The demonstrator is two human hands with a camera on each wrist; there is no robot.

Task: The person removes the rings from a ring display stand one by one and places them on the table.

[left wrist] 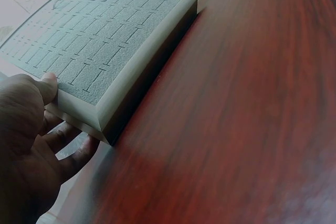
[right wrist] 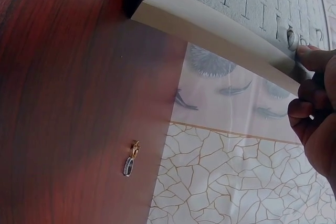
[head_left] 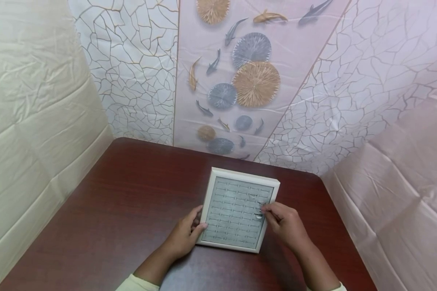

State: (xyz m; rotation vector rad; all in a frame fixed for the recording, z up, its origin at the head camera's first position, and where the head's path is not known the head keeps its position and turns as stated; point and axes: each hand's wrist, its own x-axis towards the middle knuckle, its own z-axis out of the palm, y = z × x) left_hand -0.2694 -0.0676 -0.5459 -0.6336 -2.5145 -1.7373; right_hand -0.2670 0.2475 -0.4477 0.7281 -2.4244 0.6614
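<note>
A ring display tray (head_left: 236, 214) with a pale frame and a grey slotted pad is held tilted up over the table. My left hand (head_left: 185, 232) grips its left side, the thumb on the front of the frame and the fingers behind. At the pad's right edge, my right hand (head_left: 287, 222) pinches a small ring at a slot between thumb and index finger; the fingertips mostly hide it. Just below them a silver ring (right wrist: 292, 39) stands in the pad, and another ring (head_left: 253, 196) sits higher up. Most slots hold nothing.
The dark red wooden table (head_left: 131, 202) spreads beneath. In the right wrist view, a small gold piece of jewellery (right wrist: 135, 149) lies against a silver one (right wrist: 128, 167) on the table. A patterned cloth (head_left: 138, 81) hangs behind, with plain cloth (head_left: 32, 101) at both sides.
</note>
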